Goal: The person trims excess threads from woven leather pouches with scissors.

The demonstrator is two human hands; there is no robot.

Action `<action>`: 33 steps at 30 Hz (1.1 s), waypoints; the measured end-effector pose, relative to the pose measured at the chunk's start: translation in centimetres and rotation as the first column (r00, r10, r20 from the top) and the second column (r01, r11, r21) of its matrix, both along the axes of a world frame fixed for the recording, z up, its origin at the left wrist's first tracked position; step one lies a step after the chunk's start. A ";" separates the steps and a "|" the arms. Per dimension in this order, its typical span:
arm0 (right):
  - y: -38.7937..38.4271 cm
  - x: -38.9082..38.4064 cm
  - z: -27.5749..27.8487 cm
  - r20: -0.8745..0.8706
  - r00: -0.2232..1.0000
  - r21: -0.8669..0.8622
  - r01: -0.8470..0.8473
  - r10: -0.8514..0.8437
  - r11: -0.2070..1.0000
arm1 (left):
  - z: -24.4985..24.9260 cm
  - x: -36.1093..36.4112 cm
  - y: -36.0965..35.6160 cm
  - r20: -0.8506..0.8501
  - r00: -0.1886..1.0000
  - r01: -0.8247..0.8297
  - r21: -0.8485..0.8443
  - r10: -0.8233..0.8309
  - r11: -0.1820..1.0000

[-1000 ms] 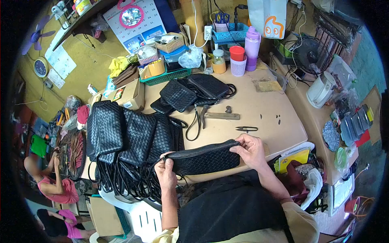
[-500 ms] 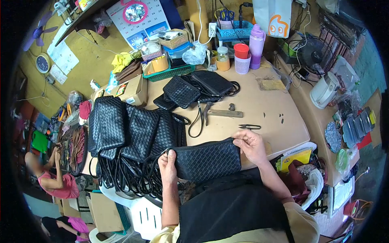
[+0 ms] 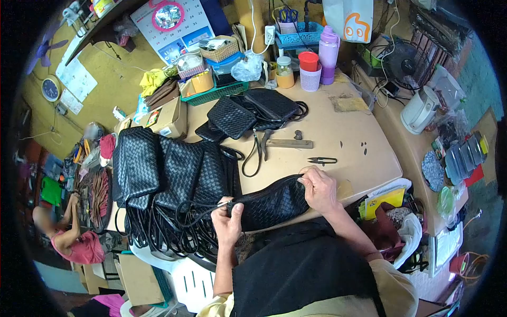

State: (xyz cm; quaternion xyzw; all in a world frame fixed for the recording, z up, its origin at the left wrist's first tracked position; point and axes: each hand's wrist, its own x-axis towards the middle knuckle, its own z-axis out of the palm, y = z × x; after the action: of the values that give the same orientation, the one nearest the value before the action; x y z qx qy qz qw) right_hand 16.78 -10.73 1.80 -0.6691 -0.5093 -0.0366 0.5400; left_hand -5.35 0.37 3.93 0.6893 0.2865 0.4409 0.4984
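Observation:
Between my two hands a black woven pouch (image 3: pixel 274 206) is held at the table's front edge, its top edge bent in a curve. My left hand (image 3: pixel 227 222) is closed on its left end, by the zipper end and a strap. The fingers of my right hand (image 3: pixel 318 189) pinch its upper right corner. Left of the pouch lies a pile of black woven pouches (image 3: pixel 179 169) with straps hanging down. More black pouches (image 3: pixel 232 117) lie farther back. A hammer (image 3: pixel 288 143) and small black snips (image 3: pixel 322 160) rest on the table beyond my hands.
Baskets (image 3: pixel 214 94), a red-lidded cup (image 3: pixel 309 76) and a purple bottle (image 3: pixel 328 55) line the table's back. A white chair (image 3: pixel 193 282) stands at the lower left, bags (image 3: pixel 393 232) at the right. A person in pink (image 3: pixel 79 245) sits at the far left.
My left hand has moved right and closer to my right hand. The pouch, flat and facing up before, is now bent and tilted. The view has shifted slightly.

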 end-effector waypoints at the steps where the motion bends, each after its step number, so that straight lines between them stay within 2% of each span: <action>1: 0.1 0.2 -0.5 0.010 1.000 -0.047 0.001 0.000 0.999 | 0.4 -0.1 -0.3 -0.065 0.998 -0.015 0.057 0.019 0.998; 2: 0.1 0.6 -0.9 0.011 1.000 -0.045 0.005 -0.004 0.999 | 0.0 -0.3 -0.1 -0.056 0.997 -0.042 0.028 0.044 0.999; 3: -0.1 1.1 -1.5 -0.293 0.950 -0.046 -0.129 0.110 0.991 | 0.2 -0.2 0.0 0.027 0.998 -0.056 -0.040 0.057 0.998; 4: -0.3 1.5 -2.0 -0.570 0.795 -0.006 -0.255 0.206 0.967 | -0.2 -0.4 0.5 0.062 0.997 -0.044 -0.103 0.051 0.994; 5: -0.5 1.7 -2.3 -0.787 0.554 0.070 -0.359 0.272 0.931 | -1.0 -0.7 1.1 0.098 0.994 -0.030 -0.165 0.047 0.986; 6: -0.6 1.1 -1.4 -0.863 0.375 0.186 -0.386 0.338 0.903 | -1.4 -0.7 1.5 0.139 0.990 0.018 -0.245 0.017 0.969; 9: -0.7 1.1 -1.4 -0.884 0.358 0.152 -0.389 0.301 0.909 | -1.5 -0.3 1.1 0.194 0.977 -0.014 -0.342 0.085 0.940; 10: -0.5 1.0 -1.3 -0.883 0.360 0.153 -0.384 0.300 0.910 | -1.7 -0.5 1.2 0.175 0.984 0.023 -0.325 0.036 0.946; 11: -0.2 0.7 -1.1 -0.497 0.847 -0.011 -0.226 0.191 0.974 | -1.4 -0.5 1.2 0.083 0.996 0.042 -0.193 -0.026 0.980; 12: -0.1 0.5 -1.0 0.084 0.997 -0.055 0.006 -0.001 0.998 | -1.2 -0.3 0.8 0.046 0.999 0.035 -0.109 -0.030 0.993; 13: -0.2 0.5 -1.4 0.082 0.997 -0.055 0.009 -0.005 0.998 | -0.9 0.0 0.3 0.010 0.999 0.030 -0.022 -0.030 0.999; 14: -0.1 0.6 -2.1 -0.145 0.989 -0.048 -0.038 0.031 0.998 | -0.3 0.1 0.0 -0.014 1.000 0.024 -0.011 -0.025 1.000; 15: 0.1 0.8 -2.7 -0.364 0.929 -0.030 -0.084 0.068 0.996 | -0.4 0.1 0.1 -0.012 1.000 0.025 -0.010 -0.025 1.000; 16: 0.1 1.2 -3.1 -0.559 0.810 0.062 -0.176 0.180 0.982 | -0.5 0.1 0.3 0.025 1.000 0.016 -0.048 -0.014 0.999; 17: -0.1 1.3 -3.4 -0.560 0.809 0.062 -0.176 0.180 0.982 | -0.7 0.0 0.4 0.059 0.998 0.008 -0.087 -0.003 0.996; 19: -0.2 0.9 -1.8 -0.844 0.444 0.270 -0.131 0.300 0.954 | -1.2 0.2 0.4 0.102 0.995 0.018 -0.125 -0.005 0.992; 20: 0.1 1.0 -1.8 -0.757 0.586 0.302 -0.081 0.290 0.950 | -1.6 0.1 0.4 0.141 0.990 0.029 -0.152 -0.008 0.988; 21: 0.0 1.6 -1.8 -0.757 0.588 0.303 -0.073 0.286 0.950 | -1.8 0.0 0.4 0.181 0.983 0.043 -0.179 -0.010 0.983; 23: -0.7 3.2 -1.7 -0.721 0.692 0.104 0.055 0.037 0.993 | -2.3 -0.2 0.7 0.213 0.976 -0.021 -0.159 0.055 0.987; 24: -0.8 4.2 -2.1 -0.732 0.664 0.211 0.006 0.154 0.978 | -2.5 -0.3 0.8 0.249 0.967 -0.007 -0.205 0.059 0.979; 25: -1.1 4.5 -2.6 -0.732 0.664 0.210 0.005 0.154 0.978 | -2.7 -0.5 0.9 0.282 0.957 0.006 -0.252 0.068 0.968; 27: -1.4 4.6 -2.8 -0.858 0.485 0.164 -0.059 0.172 0.985 | -3.0 -0.7 1.1 0.287 0.955 0.005 -0.253 0.070 0.968; 28: -1.4 3.9 -1.8 -0.852 0.486 0.124 -0.177 0.196 0.976 | -3.2 -0.6 1.1 0.323 0.945 0.034 -0.267 0.056 0.963; 29: -1.4 3.5 -2.0 -0.851 0.487 0.124 -0.179 0.198 0.976 | -3.4 -0.5 1.1 0.360 0.932 0.063 -0.279 0.043 0.958; 30: -1.5 2.8 -2.6 -0.806 0.502 0.109 -0.398 0.315 0.911 | -3.7 -0.3 1.2 0.360 0.932 0.063 -0.279 0.044 0.958; 31: -1.4 1.9 -1.8 -0.759 0.487 0.075 -0.595 0.433 0.800 | -4.1 0.1 1.4 0.285 0.957 0.021 -0.254 0.054 0.967; 32: -1.3 0.4 -0.7 -0.812 0.431 0.166 -0.476 0.393 0.864 | -4.1 0.5 1.7 0.210 0.975 -0.020 -0.224 0.068 0.974; 33: -1.1 -0.2 -0.3 -0.789 0.515 0.183 -0.323 0.334 0.929 | -2.6 0.6 2.3 -0.195 0.978 -0.059 0.105 0.079 0.993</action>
State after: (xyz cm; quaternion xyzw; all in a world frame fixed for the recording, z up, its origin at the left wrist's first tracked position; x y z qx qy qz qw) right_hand 16.54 -11.83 1.48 -0.4994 -0.3237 0.3712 0.7128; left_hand -4.78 2.64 1.34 0.7434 0.3365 0.4004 0.4170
